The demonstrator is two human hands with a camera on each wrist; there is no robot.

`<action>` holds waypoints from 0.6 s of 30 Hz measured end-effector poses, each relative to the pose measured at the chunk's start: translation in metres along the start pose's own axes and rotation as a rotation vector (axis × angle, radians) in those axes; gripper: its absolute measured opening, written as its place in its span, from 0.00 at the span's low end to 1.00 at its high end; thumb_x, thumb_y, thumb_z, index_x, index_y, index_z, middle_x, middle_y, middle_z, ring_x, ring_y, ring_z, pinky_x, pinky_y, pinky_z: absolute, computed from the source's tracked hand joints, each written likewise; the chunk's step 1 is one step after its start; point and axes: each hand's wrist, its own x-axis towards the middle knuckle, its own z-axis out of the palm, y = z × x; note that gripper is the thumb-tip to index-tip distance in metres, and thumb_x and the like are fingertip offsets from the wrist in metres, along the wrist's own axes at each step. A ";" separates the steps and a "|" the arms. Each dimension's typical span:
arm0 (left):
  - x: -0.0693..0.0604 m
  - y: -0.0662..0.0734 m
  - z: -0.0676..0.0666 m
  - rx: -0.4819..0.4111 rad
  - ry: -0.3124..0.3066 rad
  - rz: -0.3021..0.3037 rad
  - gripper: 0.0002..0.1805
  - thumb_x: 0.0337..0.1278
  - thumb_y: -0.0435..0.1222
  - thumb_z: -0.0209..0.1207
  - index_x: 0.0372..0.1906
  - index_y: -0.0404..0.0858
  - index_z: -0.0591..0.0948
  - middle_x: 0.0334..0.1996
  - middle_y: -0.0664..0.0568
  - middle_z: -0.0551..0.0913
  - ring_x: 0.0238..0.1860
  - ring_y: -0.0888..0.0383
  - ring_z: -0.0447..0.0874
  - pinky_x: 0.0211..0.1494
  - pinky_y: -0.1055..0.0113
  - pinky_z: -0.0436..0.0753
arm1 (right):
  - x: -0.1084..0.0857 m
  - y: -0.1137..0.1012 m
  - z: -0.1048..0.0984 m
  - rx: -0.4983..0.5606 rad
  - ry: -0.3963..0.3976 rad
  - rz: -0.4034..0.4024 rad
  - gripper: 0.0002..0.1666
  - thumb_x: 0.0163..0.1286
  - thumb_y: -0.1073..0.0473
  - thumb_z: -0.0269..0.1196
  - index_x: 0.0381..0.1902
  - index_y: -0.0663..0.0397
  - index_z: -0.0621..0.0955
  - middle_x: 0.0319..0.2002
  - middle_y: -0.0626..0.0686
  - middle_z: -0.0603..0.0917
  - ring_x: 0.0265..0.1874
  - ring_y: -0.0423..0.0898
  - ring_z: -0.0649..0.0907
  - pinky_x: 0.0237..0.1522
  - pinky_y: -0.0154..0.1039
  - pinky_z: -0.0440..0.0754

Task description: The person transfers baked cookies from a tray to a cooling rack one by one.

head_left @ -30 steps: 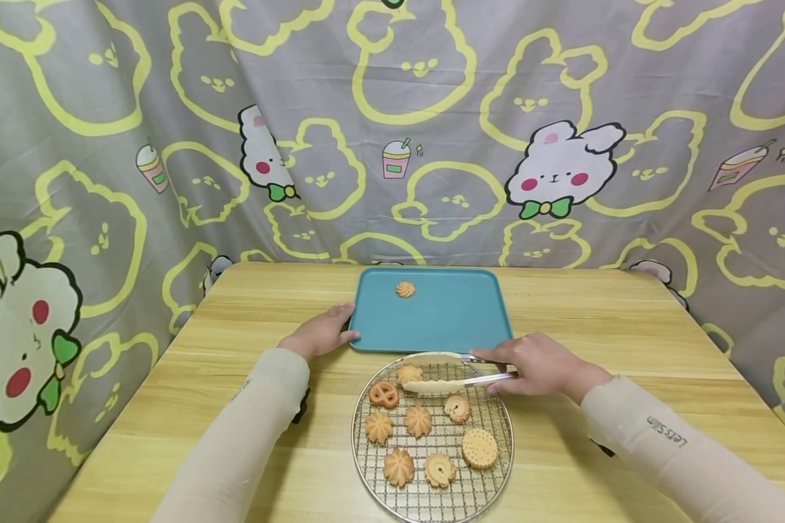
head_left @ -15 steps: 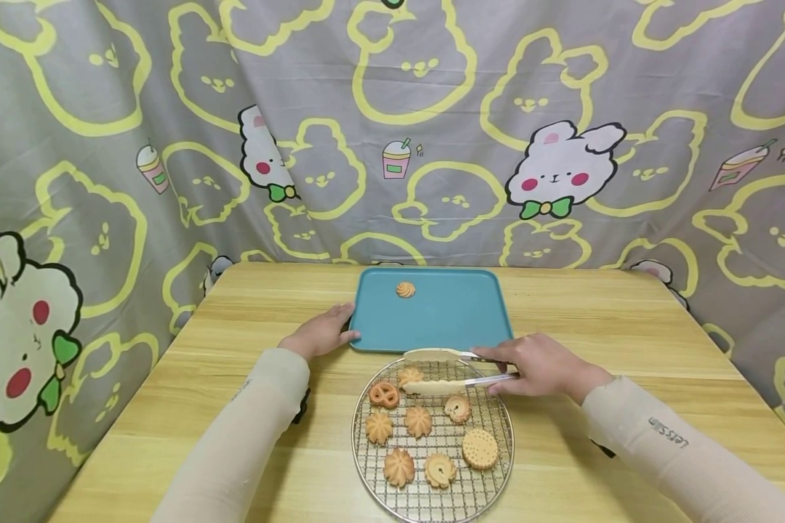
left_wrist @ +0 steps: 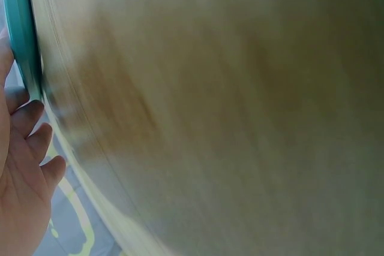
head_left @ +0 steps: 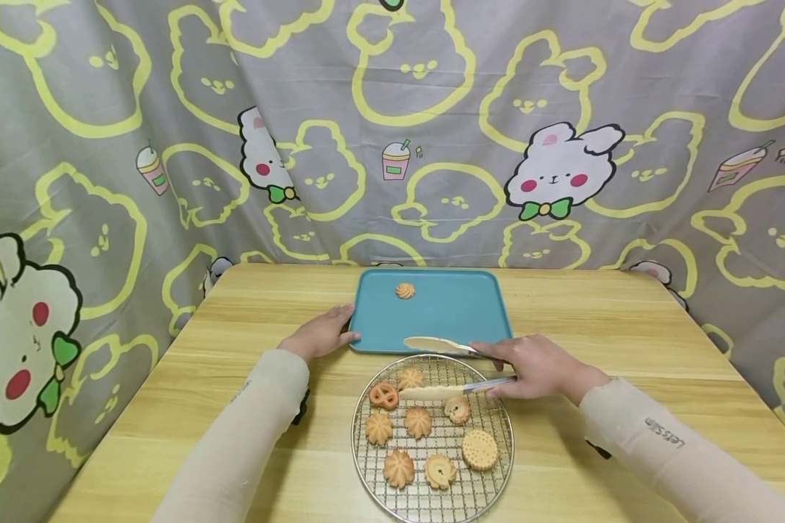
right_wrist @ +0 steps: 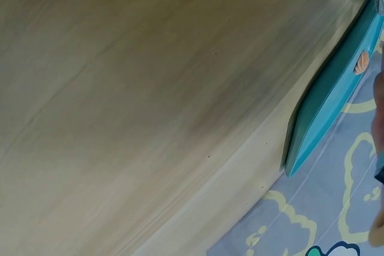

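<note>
My right hand point(head_left: 539, 365) holds a pair of tongs point(head_left: 435, 392) with pale tips and metal handles. The tongs' arms are spread, one over the tray's near rim, the other low over the cooling rack point(head_left: 425, 503). Between those arms, toward the tips, sits a flower-shaped cookie point(head_left: 410, 378); nothing is pinched. My left hand point(head_left: 319, 333) rests against the left edge of a teal tray point(head_left: 432, 312), thumb at its near corner; in the left wrist view its fingers point(left_wrist: 39, 142) look loosely bent beside the rim. One swirl cookie point(head_left: 405, 290) lies on the tray.
The rack bears several more cookies, among them a pretzel-shaped one point(head_left: 384, 395), a round dotted one point(head_left: 480, 449) and a ring-shaped one point(head_left: 440, 471). All stands on a wooden table point(head_left: 602, 312). A patterned curtain point(head_left: 445, 87) hangs behind and beside it.
The tongs' arms have spread farther apart: the far one has shifted toward the tray, the near one toward me. The flower-shaped cookie is less covered. My left hand has not moved.
</note>
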 end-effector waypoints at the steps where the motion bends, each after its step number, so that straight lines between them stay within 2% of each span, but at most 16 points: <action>1: 0.000 0.000 0.000 -0.001 0.001 0.000 0.40 0.70 0.53 0.47 0.76 0.36 0.48 0.74 0.42 0.49 0.73 0.44 0.45 0.72 0.50 0.52 | 0.000 0.000 0.000 0.001 -0.004 0.009 0.47 0.55 0.33 0.67 0.66 0.53 0.72 0.27 0.35 0.75 0.15 0.30 0.64 0.19 0.28 0.66; 11: -0.002 0.001 -0.001 0.002 0.006 0.008 0.40 0.70 0.52 0.47 0.75 0.35 0.48 0.74 0.40 0.49 0.73 0.44 0.45 0.72 0.51 0.51 | 0.005 -0.002 0.003 0.010 -0.010 0.073 0.54 0.52 0.28 0.66 0.68 0.55 0.69 0.31 0.39 0.80 0.20 0.31 0.70 0.26 0.35 0.76; 18: -0.002 0.001 -0.001 -0.003 0.004 0.005 0.40 0.71 0.52 0.47 0.75 0.35 0.47 0.74 0.41 0.48 0.73 0.45 0.44 0.72 0.51 0.51 | 0.010 -0.001 0.004 -0.012 -0.005 0.124 0.56 0.51 0.26 0.65 0.68 0.56 0.69 0.32 0.41 0.80 0.24 0.35 0.75 0.27 0.37 0.78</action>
